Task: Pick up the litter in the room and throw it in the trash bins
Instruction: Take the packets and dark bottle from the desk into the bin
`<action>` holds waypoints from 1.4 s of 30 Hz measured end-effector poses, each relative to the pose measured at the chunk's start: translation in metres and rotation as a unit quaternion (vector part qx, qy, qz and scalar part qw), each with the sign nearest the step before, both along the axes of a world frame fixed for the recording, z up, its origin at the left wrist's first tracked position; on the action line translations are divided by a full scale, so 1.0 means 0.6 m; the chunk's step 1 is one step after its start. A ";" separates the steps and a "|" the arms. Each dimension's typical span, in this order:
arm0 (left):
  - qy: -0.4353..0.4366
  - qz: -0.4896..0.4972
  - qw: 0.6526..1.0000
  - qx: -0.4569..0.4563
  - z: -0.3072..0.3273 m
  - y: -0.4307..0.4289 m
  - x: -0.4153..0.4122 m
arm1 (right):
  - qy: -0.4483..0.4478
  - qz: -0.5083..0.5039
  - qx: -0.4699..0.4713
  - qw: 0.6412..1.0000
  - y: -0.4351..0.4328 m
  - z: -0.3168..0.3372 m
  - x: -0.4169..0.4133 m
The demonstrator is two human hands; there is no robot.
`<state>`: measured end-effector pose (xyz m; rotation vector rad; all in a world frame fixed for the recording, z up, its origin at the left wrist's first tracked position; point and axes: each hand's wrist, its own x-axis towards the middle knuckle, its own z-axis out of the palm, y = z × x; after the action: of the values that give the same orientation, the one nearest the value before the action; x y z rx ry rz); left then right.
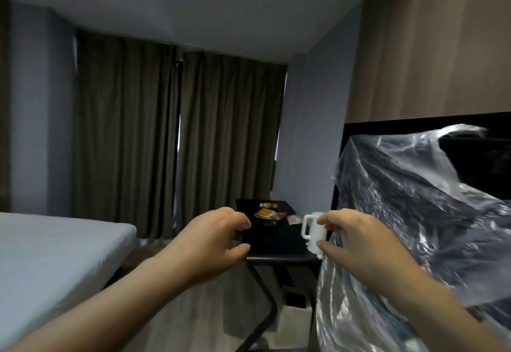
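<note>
Now, the right hand (356,241) has thumb and fingertips pinched on the rim of a big clear plastic bag (414,213), which billows up on that side and hangs down past the wrist. The left hand (210,238) is out front with its fingers curled in. Something dark sits in the curl, but I can't tell whether it grips anything or that's just the table edge behind.

Beyond both hands stands a small black table (279,249). The litter is on its far end: yellow and orange wrappers (264,213), with a small bottle (268,205) just behind them. A white jug (312,237) sits on the table's near right corner, beside the bag's rim. The bed (55,246) lies off to the left.

This looks like the approach to collecting. Next, I'd say, the left hand reaches over the table for the wrappers while the right holds the bag mouth wide, keeping clear of the jug.
</note>
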<state>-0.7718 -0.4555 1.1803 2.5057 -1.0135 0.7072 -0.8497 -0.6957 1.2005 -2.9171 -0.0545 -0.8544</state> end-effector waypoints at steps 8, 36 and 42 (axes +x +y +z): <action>0.011 0.009 1.000 0.008 0.008 -0.090 0.193 | 0.019 0.013 0.008 1.000 -0.103 -0.010 0.200; 0.095 -0.058 0.994 0.022 -0.072 -0.005 0.939 | 0.090 -0.058 0.005 0.994 0.018 -0.085 0.912; 0.090 -0.051 0.994 0.038 -0.084 -0.015 1.099 | 0.088 -0.058 0.012 0.994 0.010 -0.103 1.084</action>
<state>-0.1125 -0.4643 1.1298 2.5076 -1.1105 0.4112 -0.1992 -0.6898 1.1385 -2.9823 0.1382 -0.6048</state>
